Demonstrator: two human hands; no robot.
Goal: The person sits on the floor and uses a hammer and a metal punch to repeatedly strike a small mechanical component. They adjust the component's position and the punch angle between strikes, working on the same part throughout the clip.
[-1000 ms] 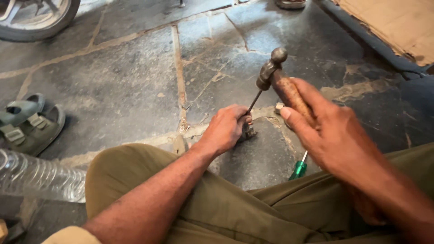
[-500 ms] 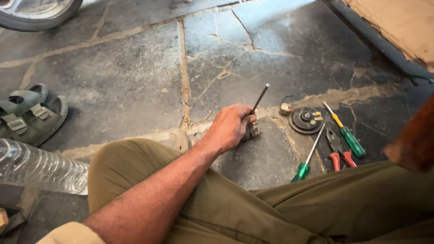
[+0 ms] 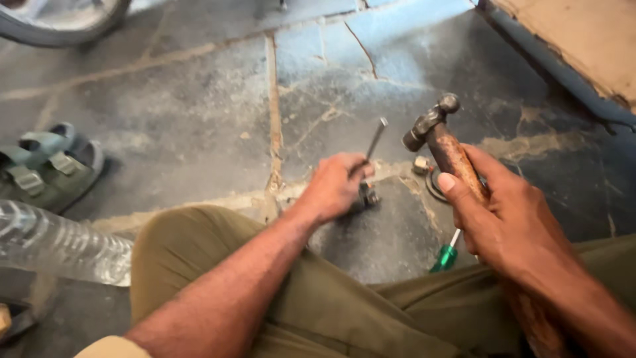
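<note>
Nearest the camera are the knees in olive cloth; both forearms reach out over them. The right hand (image 3: 513,222) is clenched round the wooden handle of a hammer (image 3: 445,142); thumb laid flat along the grip; handle worn, reddish-brown, a bit blotchy. Its long axis runs from the palm up and to the left, away from the body; the dark metal head sits at the far end, flat face toward the left hand, round peen up and to the right. Just under that hand a green screwdriver (image 3: 445,255) pokes out, plastic handle nearest the leg.

Left hand (image 3: 334,185) is grasping a thin steel rod (image 3: 375,140); fingers curled round its lower part, down at a small metal part (image 3: 368,193) on the floor; rod is straight, grey, leaning up and to the right, top end free and near the hammer face but not touching. Between the two hands, a small nut-like bit (image 3: 421,164) beside a round dark disc, mostly hidden behind the hammer hand.

Floor (image 3: 199,119) is rough grey stone slabs with cracked sandy joints; left of the left arm a ribbed clear bottle (image 3: 59,242); beyond it a grey-green sandal (image 3: 46,169); far off, a tyre (image 3: 59,16).
</note>
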